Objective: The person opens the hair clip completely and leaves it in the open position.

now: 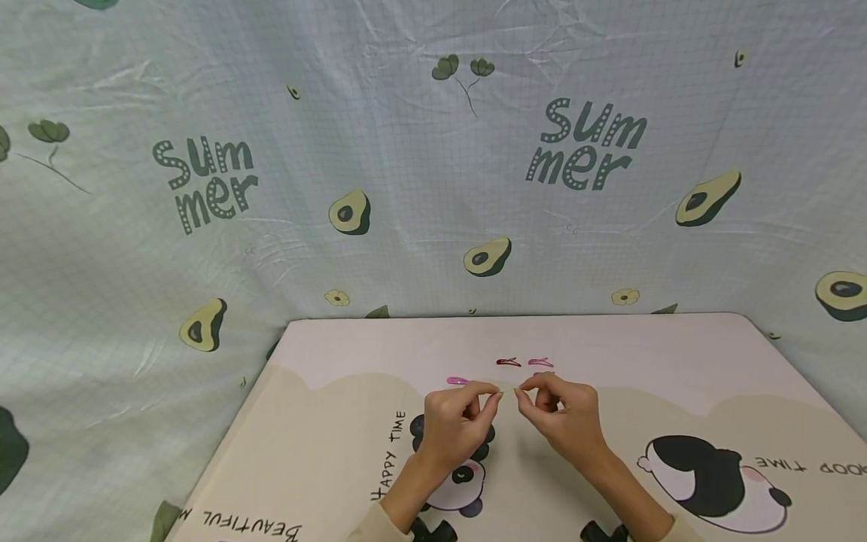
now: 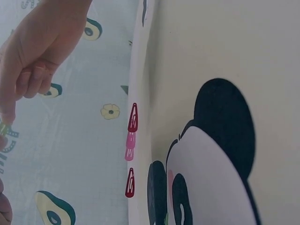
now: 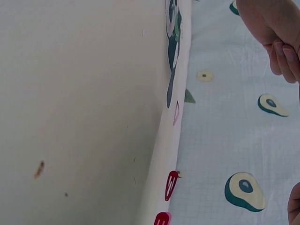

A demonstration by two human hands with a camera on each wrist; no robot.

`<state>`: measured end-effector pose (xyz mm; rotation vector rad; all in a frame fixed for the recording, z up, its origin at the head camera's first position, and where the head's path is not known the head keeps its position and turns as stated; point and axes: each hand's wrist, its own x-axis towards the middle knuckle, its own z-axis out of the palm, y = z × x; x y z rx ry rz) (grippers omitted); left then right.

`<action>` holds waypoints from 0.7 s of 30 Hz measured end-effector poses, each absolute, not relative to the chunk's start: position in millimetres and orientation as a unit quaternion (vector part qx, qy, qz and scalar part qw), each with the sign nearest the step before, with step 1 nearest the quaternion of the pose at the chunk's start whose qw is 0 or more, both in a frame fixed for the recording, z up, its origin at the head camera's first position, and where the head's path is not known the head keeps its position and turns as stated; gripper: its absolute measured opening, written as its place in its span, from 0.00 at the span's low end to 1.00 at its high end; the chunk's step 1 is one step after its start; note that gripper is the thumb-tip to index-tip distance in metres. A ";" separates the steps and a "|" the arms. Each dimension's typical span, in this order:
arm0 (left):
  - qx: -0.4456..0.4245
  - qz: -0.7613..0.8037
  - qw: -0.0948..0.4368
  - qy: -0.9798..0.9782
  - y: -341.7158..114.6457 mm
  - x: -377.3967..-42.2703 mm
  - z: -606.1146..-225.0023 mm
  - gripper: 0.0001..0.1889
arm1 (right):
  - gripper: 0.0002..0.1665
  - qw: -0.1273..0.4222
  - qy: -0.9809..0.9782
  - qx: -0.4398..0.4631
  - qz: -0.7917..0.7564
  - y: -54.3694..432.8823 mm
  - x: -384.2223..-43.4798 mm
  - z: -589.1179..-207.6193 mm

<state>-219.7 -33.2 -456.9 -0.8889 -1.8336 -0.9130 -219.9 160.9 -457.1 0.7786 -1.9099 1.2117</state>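
In the head view my left hand and right hand face each other over the table, each with thumb and index finger pinched. A tiny yellow-green hair clip shows at the right hand's fingertips in the left wrist view; its other end runs out of frame. The left fingertips pinch close to it, their contact hard to make out. Just beyond the hands lie a magenta clip, a dark red clip and a pink clip. Another red clip overlaps the pink one.
The table wears a beige and pale pink cloth printed with a panda and a dog-like figure. Behind its far edge hangs a pale curtain with avocado prints.
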 end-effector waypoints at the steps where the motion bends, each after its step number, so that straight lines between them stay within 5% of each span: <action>1: -0.358 -0.367 0.439 -0.738 -33.1 -219.8 -457.1 0.11 | 0.18 0.366 -0.741 0.304 0.473 160.9 -220.0 -457.3; 21: -0.349 -0.371 0.434 -0.743 -32.7 -220.1 -456.4 0.08 | 0.17 0.365 -0.752 0.300 0.461 161.0 -220.2 -460.1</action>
